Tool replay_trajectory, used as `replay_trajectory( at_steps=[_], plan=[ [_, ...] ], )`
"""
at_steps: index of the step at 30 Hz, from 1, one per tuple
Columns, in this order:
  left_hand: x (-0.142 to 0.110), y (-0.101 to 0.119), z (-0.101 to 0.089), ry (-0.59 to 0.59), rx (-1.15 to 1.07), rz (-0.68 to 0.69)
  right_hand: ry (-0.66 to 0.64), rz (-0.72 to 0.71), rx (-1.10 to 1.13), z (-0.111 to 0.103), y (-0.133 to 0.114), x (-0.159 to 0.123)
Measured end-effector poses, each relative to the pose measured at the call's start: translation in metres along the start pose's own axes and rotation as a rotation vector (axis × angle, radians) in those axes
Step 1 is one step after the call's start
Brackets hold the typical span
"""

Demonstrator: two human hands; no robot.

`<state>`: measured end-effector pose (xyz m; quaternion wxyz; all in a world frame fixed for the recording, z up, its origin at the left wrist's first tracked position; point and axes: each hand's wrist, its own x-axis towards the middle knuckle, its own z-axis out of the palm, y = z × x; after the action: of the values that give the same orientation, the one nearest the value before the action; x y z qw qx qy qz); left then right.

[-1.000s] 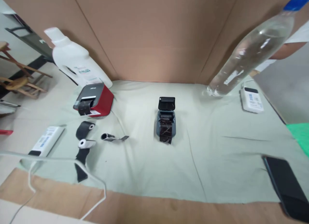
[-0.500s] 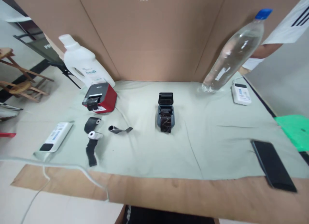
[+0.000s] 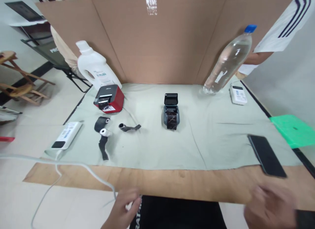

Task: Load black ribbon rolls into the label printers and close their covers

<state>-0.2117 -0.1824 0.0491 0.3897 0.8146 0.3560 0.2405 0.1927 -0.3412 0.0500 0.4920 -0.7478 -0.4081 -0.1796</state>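
My left hand (image 3: 124,204) is at the table's front edge above my lap, fingers curled toward the thumb, with nothing visible in it. Blurred by motion, my right hand (image 3: 269,206) hovers by the front edge, below a black phone (image 3: 267,155); its fingers are not clear. Mid-table stands a small dark label printer (image 3: 171,110) with its lid raised and a black marbled label strip (image 3: 171,120) hanging out in front. To its left lie a black label roll (image 3: 101,124), a white-cored roll with a dark tail (image 3: 103,147), and a small roll with a loose strip (image 3: 129,127).
A red and black printer (image 3: 110,98) stands before a white jug (image 3: 98,69). White power banks lie left (image 3: 66,135) and right (image 3: 238,95). A water bottle (image 3: 230,59) leans on the cardboard panel (image 3: 157,48). A white cable (image 3: 83,171) crosses front left. Another person's arm (image 3: 261,57) shows behind.
Both of my hands have come into view at the bottom. The camera view has shifted, so things appear slightly displaced; the objects on the table keep their places.
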Motion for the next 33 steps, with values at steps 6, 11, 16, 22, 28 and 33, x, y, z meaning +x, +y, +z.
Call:
replay_trajectory(
  at_steps=[6, 11, 16, 22, 28, 33],
  plan=[
    [0.207, 0.026, -0.003, 0.285, 0.124, 0.166, -0.378, 0.417, 0.623, 0.216, -0.072, 0.091],
    [0.344, 0.012, 0.011, 0.004, 0.534, 0.084, -0.223, 0.599, 0.721, 0.318, -0.067, 0.097],
    [0.382, 0.025, 0.016, -0.212, 0.847, 0.101, -0.168, 0.619, 0.754, 0.318, -0.059, 0.092],
    [0.385, 0.045, 0.018, -0.335, 0.96, 0.12, -0.173, 0.612, 0.737, 0.321, -0.058, 0.094],
    [0.388, 0.045, 0.018, -0.37, 0.958, 0.023, -0.17, 0.625, 0.756, 0.32, -0.061, 0.095],
    [0.362, 0.029, 0.004, -0.166, 0.843, 0.122, -0.154, 0.639, 0.784, 0.319, -0.064, 0.096]
  ],
)
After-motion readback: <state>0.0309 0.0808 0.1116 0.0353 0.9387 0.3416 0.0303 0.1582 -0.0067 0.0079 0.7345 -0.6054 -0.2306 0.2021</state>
